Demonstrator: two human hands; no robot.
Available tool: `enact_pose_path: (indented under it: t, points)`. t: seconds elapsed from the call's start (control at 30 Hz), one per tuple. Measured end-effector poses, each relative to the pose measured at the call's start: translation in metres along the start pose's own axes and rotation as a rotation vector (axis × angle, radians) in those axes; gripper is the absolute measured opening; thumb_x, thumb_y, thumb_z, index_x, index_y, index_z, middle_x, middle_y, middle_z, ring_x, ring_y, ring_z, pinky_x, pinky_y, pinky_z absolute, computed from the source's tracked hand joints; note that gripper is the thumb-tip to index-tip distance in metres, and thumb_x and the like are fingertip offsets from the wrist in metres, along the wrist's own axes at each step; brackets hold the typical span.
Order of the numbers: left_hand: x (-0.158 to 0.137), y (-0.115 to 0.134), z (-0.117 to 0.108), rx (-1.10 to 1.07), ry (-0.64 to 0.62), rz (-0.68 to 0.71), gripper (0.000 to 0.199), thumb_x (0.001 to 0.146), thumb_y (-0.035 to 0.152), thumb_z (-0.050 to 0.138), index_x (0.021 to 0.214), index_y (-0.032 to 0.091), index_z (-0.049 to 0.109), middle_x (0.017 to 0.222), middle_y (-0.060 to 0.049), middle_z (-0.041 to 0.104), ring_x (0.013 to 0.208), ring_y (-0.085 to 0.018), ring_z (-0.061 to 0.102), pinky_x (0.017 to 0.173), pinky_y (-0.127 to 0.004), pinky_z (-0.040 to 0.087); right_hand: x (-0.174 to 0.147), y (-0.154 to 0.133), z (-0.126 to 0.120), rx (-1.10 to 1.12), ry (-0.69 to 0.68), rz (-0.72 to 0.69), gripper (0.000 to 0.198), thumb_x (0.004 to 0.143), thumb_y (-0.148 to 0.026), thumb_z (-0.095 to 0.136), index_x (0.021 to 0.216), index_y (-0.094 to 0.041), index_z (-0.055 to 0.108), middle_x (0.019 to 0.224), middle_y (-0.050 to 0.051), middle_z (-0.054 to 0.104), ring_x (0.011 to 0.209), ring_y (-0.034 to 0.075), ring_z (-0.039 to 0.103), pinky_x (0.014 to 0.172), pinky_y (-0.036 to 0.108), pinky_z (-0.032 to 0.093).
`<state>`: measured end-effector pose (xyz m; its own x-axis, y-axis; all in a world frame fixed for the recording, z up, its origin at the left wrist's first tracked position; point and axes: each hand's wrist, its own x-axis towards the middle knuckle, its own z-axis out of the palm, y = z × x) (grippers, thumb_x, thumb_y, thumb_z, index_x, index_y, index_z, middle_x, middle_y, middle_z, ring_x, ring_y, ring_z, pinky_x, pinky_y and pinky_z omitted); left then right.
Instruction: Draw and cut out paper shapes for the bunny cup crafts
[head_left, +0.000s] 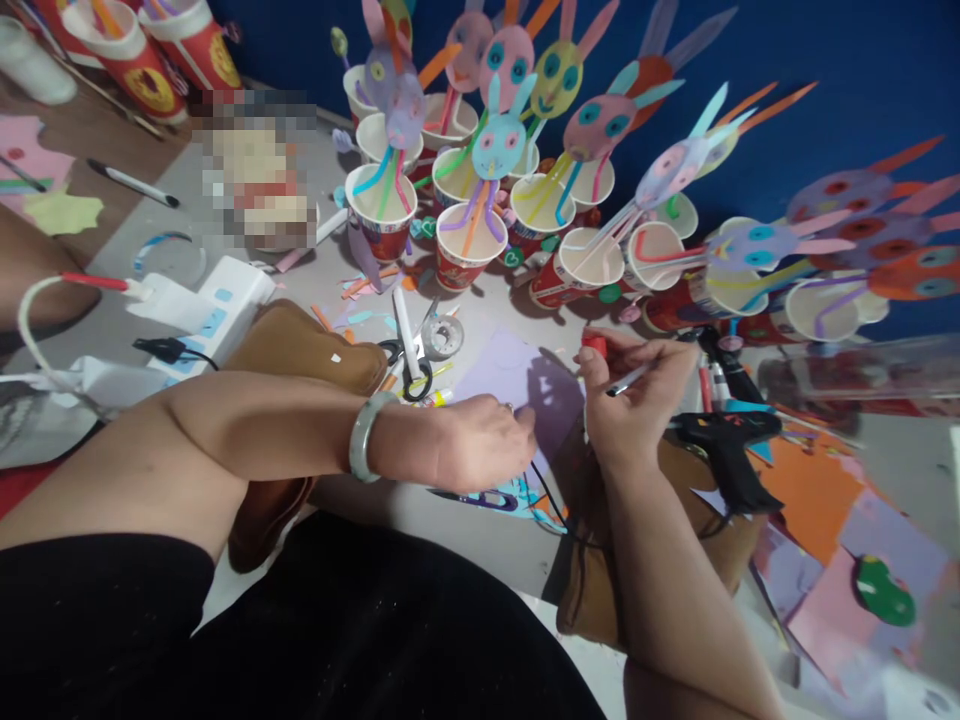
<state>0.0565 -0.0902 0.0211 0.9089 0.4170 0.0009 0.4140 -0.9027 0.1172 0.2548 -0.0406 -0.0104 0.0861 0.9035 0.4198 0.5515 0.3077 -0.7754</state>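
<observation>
Right-hand grip point(637, 400) pinches a red cap-like piece point(595, 346); a dark-tipped pen point(630, 380) slants across that hand, long axis toward the curled left hand point(480, 440), contents hidden. Purple paper point(499, 362) lies between them on the floor point(517, 560), short of the cups point(461, 268).

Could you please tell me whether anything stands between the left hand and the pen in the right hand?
Nothing visible stands between the left hand and the pen in the right hand; purple paper shows in the gap.
</observation>
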Motion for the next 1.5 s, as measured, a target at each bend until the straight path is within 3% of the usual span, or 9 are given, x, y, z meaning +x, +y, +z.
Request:
enact_pose_path:
  t: [0.13, 0.37, 0.53, 0.7, 0.9, 1.03, 1.17, 1.3, 1.5]
  points:
    - [-0.004, 0.010, 0.000, -0.017, 0.092, 0.075, 0.037, 0.099, 0.017, 0.036, 0.115, 0.012, 0.070, 0.122, -0.017, 0.067, 0.100, -0.024, 0.065, 0.083, -0.037, 0.044, -0.001, -0.003, 0.001, 0.062, -0.009, -0.021, 0.042, 0.086, -0.036, 0.070, 0.088, -0.028, 0.029, 0.104, 0.009, 0.070, 0.091, 0.024, 0.073, 0.075, 0.043, 0.059]
    - [0.000, 0.018, 0.002, 0.014, -0.097, -0.018, 0.039, 0.097, 0.024, 0.045, 0.126, 0.007, 0.065, 0.141, -0.022, 0.058, 0.119, -0.027, 0.061, 0.090, -0.037, 0.042, 0.000, -0.007, 0.000, -0.027, -0.018, -0.039, 0.043, 0.084, -0.037, 0.071, 0.086, -0.029, 0.029, 0.099, 0.008, 0.071, 0.090, 0.025, 0.073, 0.070, 0.041, 0.057]
    - [-0.001, 0.020, 0.015, 0.019, -0.041, -0.032, 0.034, 0.094, 0.031, 0.050, 0.115, 0.010, 0.068, 0.124, -0.020, 0.067, 0.104, -0.027, 0.062, 0.083, -0.038, 0.043, -0.001, -0.006, 0.001, -0.025, -0.057, -0.040, 0.040, 0.085, -0.032, 0.070, 0.087, -0.029, 0.030, 0.099, 0.009, 0.073, 0.084, 0.023, 0.073, 0.068, 0.040, 0.057]
    - [0.002, 0.019, 0.009, 0.011, -0.101, -0.042, 0.038, 0.094, 0.035, 0.055, 0.118, 0.007, 0.065, 0.120, -0.020, 0.067, 0.098, -0.028, 0.063, 0.084, -0.041, 0.044, -0.002, -0.002, 0.002, -0.037, -0.058, -0.082, 0.042, 0.082, -0.028, 0.073, 0.087, -0.028, 0.032, 0.101, 0.009, 0.075, 0.072, 0.020, 0.070, 0.066, 0.038, 0.057]
    - [0.006, 0.015, 0.005, -0.005, -0.100, -0.046, 0.063, 0.090, 0.063, 0.057, 0.116, 0.006, 0.066, 0.106, -0.017, 0.066, 0.086, -0.027, 0.062, 0.080, -0.041, 0.045, -0.003, 0.003, 0.005, 0.000, -0.055, -0.107, 0.041, 0.082, -0.026, 0.072, 0.088, -0.028, 0.031, 0.101, 0.006, 0.071, 0.060, 0.015, 0.064, 0.056, 0.033, 0.053]
    - [0.008, 0.010, 0.006, 0.025, -0.057, -0.105, 0.071, 0.089, 0.070, 0.053, 0.119, 0.007, 0.064, 0.111, -0.017, 0.062, 0.089, -0.027, 0.060, 0.078, -0.039, 0.044, -0.004, 0.008, 0.006, 0.016, -0.042, -0.088, 0.042, 0.080, -0.028, 0.073, 0.091, -0.028, 0.032, 0.094, 0.002, 0.065, 0.060, 0.015, 0.064, 0.055, 0.032, 0.052]
    - [0.011, 0.005, 0.001, 0.022, -0.134, -0.127, 0.075, 0.090, 0.070, 0.051, 0.125, 0.005, 0.063, 0.131, -0.022, 0.055, 0.104, -0.030, 0.058, 0.080, -0.040, 0.045, -0.005, 0.008, 0.006, -0.004, -0.063, -0.065, 0.042, 0.079, -0.028, 0.074, 0.091, -0.027, 0.033, 0.092, 0.002, 0.065, 0.062, 0.015, 0.064, 0.056, 0.032, 0.051]
    - [0.011, 0.004, -0.012, -0.036, -0.251, -0.129, 0.071, 0.091, 0.067, 0.051, 0.122, 0.005, 0.067, 0.125, -0.020, 0.059, 0.109, -0.032, 0.056, 0.085, -0.042, 0.047, -0.004, 0.006, 0.005, -0.038, -0.086, -0.058, 0.041, 0.077, -0.025, 0.073, 0.088, -0.027, 0.034, 0.092, 0.004, 0.069, 0.068, 0.019, 0.066, 0.061, 0.034, 0.053]
    - [0.009, 0.001, -0.022, -0.050, -0.283, -0.203, 0.070, 0.092, 0.066, 0.051, 0.117, 0.004, 0.069, 0.120, -0.023, 0.061, 0.109, -0.035, 0.056, 0.084, -0.043, 0.049, -0.005, 0.006, 0.005, -0.053, -0.164, 0.002, 0.039, 0.075, -0.023, 0.072, 0.088, -0.028, 0.036, 0.095, 0.007, 0.073, 0.077, 0.023, 0.071, 0.070, 0.040, 0.057]
